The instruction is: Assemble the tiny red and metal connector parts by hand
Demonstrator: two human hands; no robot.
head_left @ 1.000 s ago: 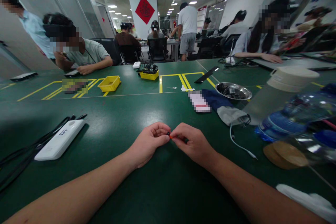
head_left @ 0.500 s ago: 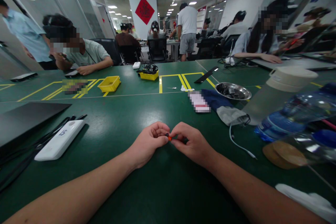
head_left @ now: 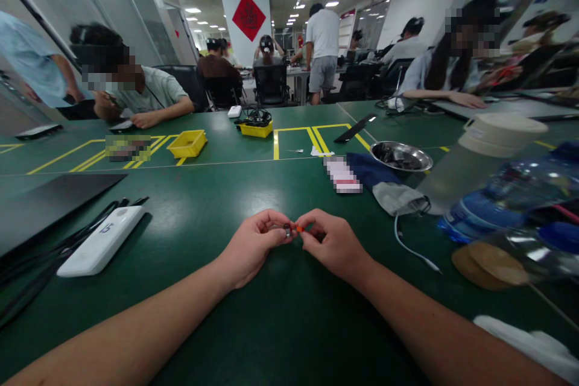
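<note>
Above the green table (head_left: 217, 193), my two hands meet fingertip to fingertip. My left hand (head_left: 257, 244) pinches a small dark piece with a shiny metallic part (head_left: 287, 231) between thumb and fingers. My right hand (head_left: 332, 244) pinches a tiny orange piece (head_left: 299, 228) right beside it. Both pieces are too small to name, and fingers partly cover them. Whether the two pieces touch, I cannot tell.
At left lie a white power bank (head_left: 103, 240), black cables and a dark laptop lid (head_left: 54, 202). At right are a metal bowl (head_left: 427, 163), a cloth pouch (head_left: 398, 198), a cable and bottles (head_left: 474, 211). Yellow trays (head_left: 187, 145) stand farther back; several people sit around.
The orange piece has shifted slightly right with my right fingertips, away from the left thumb. More of the metallic piece in my left hand shows.
</note>
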